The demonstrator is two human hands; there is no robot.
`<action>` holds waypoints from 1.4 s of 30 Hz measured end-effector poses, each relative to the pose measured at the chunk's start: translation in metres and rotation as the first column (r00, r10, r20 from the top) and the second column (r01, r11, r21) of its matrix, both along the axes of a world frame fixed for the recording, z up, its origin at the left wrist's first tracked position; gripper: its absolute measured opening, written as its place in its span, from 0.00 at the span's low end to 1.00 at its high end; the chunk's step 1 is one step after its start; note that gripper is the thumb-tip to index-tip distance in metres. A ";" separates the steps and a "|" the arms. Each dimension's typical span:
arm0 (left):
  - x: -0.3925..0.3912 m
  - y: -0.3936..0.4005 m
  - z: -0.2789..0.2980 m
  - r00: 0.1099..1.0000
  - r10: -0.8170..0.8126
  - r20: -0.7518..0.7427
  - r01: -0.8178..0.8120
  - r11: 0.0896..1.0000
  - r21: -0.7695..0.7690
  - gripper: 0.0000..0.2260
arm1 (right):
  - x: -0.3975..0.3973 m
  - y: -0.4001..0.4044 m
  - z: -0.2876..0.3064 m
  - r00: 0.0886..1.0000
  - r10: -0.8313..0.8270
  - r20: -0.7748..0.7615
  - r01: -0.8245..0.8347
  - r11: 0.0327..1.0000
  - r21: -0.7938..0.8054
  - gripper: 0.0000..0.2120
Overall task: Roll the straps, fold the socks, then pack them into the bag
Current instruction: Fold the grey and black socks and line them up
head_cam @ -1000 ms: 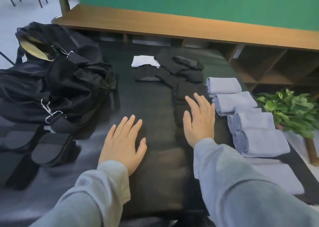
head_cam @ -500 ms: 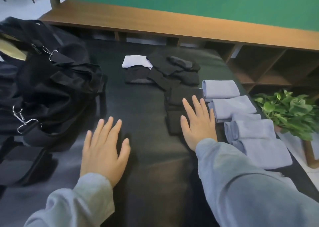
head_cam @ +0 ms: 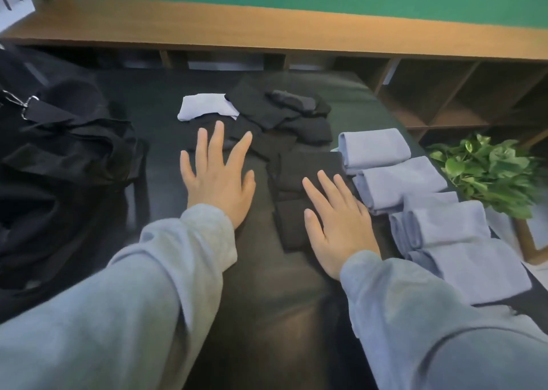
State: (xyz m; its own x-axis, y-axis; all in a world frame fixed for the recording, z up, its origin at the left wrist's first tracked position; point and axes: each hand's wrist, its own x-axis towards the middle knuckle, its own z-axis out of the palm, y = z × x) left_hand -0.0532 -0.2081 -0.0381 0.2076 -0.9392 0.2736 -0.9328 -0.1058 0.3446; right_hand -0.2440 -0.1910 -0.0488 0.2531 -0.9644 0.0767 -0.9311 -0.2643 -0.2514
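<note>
A pile of loose black socks (head_cam: 284, 113) lies at the table's far middle, with one white sock (head_cam: 204, 106) at its left end. Folded black socks (head_cam: 296, 182) sit in a short column nearer me. My right hand (head_cam: 338, 226) lies flat with straight fingers on the nearest folded black sock. My left hand (head_cam: 218, 176) is spread open, its fingertips reaching the near edge of the loose pile. The black bag (head_cam: 65, 158) slumps at the left, a metal strap clip (head_cam: 25, 106) showing on top.
Several folded pale blue socks (head_cam: 415, 199) run in a row along the right side of the dark table (head_cam: 267, 294). A green potted plant (head_cam: 489, 173) stands past the table's right edge. A wooden shelf unit (head_cam: 296, 33) backs the table.
My left hand has moved forward and to the right, from the bare table up to the loose sock pile. The view has swung right, so less of the bag shows. My right hand stays put.
</note>
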 end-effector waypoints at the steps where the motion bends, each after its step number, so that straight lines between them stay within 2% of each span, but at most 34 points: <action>1: 0.002 -0.011 0.001 1.000 -0.004 0.011 0.004 1.000 0.000 0.25 | 0.000 0.000 0.000 1.000 -0.002 -0.002 0.002 1.000 0.000 0.29; 5: 0.000 -0.055 0.005 0.997 -0.050 0.054 0.048 0.998 0.038 0.24 | 0.000 0.001 0.001 1.000 0.006 -0.004 -0.006 1.000 0.010 0.28; 11: -0.003 -0.112 0.020 0.955 -0.243 0.170 0.234 0.969 0.074 0.29 | 0.000 0.000 0.000 1.000 0.002 0.006 -0.002 1.000 -0.013 0.32; 15: 0.004 -0.138 0.020 0.934 -0.249 0.256 0.213 0.964 0.161 0.33 | 0.000 -0.001 0.001 1.000 0.004 -0.017 -0.004 1.000 0.003 0.28; 18: 0.009 -0.146 0.016 0.922 -0.245 0.299 0.182 0.958 0.223 0.34 | -0.001 0.000 0.001 1.000 0.009 -0.015 -0.009 1.000 0.008 0.29; 21: 0.011 -0.151 0.018 0.929 -0.249 0.272 0.180 0.950 0.254 0.35 | -0.001 -0.001 0.000 1.000 0.004 -0.018 -0.004 1.000 -0.001 0.30; 27: 0.009 -0.170 0.039 0.953 -0.276 0.128 0.236 0.936 0.261 0.40 | -0.002 0.000 -0.001 1.000 0.013 0.020 -0.013 1.000 -0.002 0.30; 33: 0.011 -0.165 0.009 0.961 -0.218 0.172 0.112 0.872 0.477 0.36 | -0.001 -0.002 -0.001 1.000 0.009 0.016 -0.009 1.000 -0.012 0.31; 37: 0.012 -0.170 0.016 0.952 -0.261 0.158 0.144 0.841 0.522 0.36 | -0.001 -0.001 -0.001 1.000 0.001 0.021 0.000 1.000 -0.016 0.30; 42: 0.008 -0.159 0.023 0.956 -0.238 0.171 0.114 0.841 0.529 0.34 | -0.001 -0.001 -0.001 1.000 0.001 0.013 -0.001 1.000 -0.012 0.30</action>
